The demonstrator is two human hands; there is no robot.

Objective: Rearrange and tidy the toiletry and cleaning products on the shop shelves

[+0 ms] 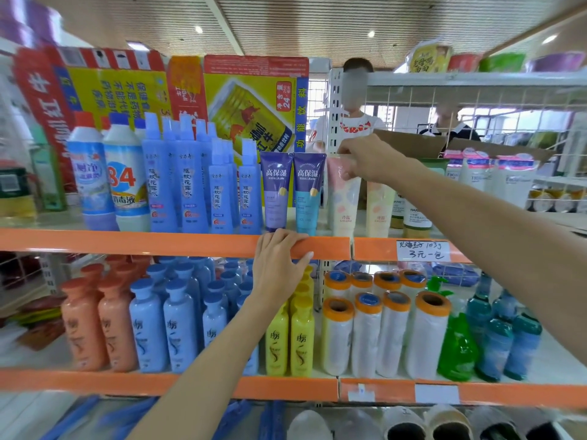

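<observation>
Tube stock occupied the right end of the upper shelf (pixel 158 241), and the item in hand was a pale pink tube (pixel 344 198) standing cap-down with its long axis vertical, just right of the teal tube (pixel 307 198) and the purple tube (pixel 275 193). The right hand (pixel 368 158) pinched the flat crimped top of the pink tube from above, fingers curled round it; the tube base appeared to sit at or near the shelf board, though contact could not be confirmed. A second pale tube (pixel 379 208) stood immediately to the right, partly hidden behind the forearm. The left hand (pixel 281 258) rested flat on the orange shelf edge below the purple and teal tubes, fingers straight over the lip and holding nothing. The pink tube lay directly below the right hand and up and to the right of the left hand, so the right hand was the nearer; any straightening would likely be a small upright shift within the row. Blue spray bottles (pixel 219 188) filled the shelf further left.
</observation>
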